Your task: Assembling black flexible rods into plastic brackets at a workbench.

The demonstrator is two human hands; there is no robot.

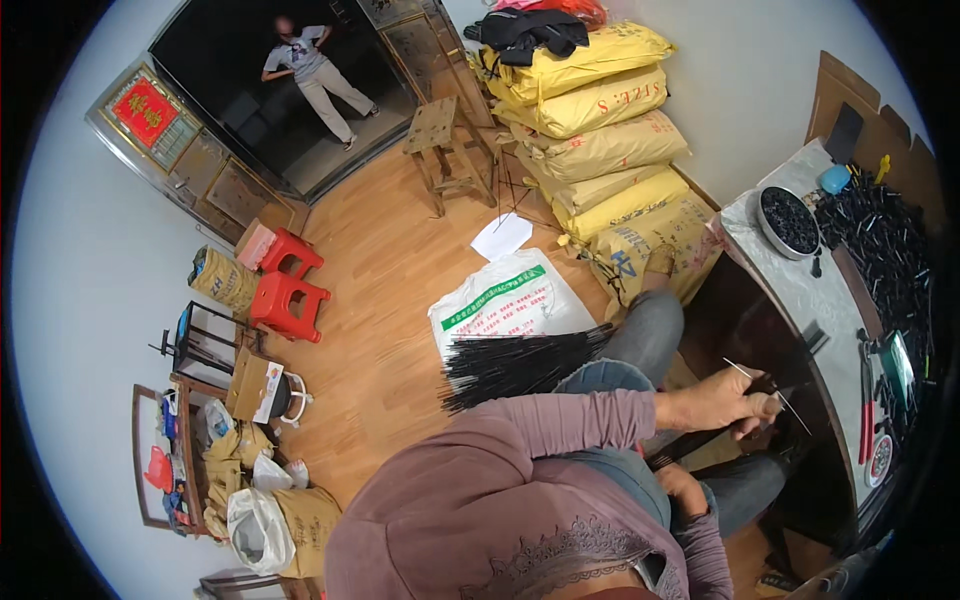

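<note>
My left hand [728, 402] reaches over my knee beside the table, fingers closed around a thin pale rod [797, 412]. The rod sticks out on both sides of the fist, and a small dark piece shows beside the fingers. Lower down, my right hand [685, 490] is near my lap, its fingers curled at a dark thing and partly hidden. What it holds, if anything, cannot be made out. A bundle of long thin black rods [520, 368] lies beside my thigh over a white printed sack [500, 300].
The table [838, 290] at right carries a bowl of small black pieces [789, 222], a heap of black parts [880, 240] and red-handled pliers [866, 410]. Stacked yellow sacks [610, 110], a wooden stool [440, 130] and red stools [288, 303] stand around. Another person [312, 75] is in the doorway.
</note>
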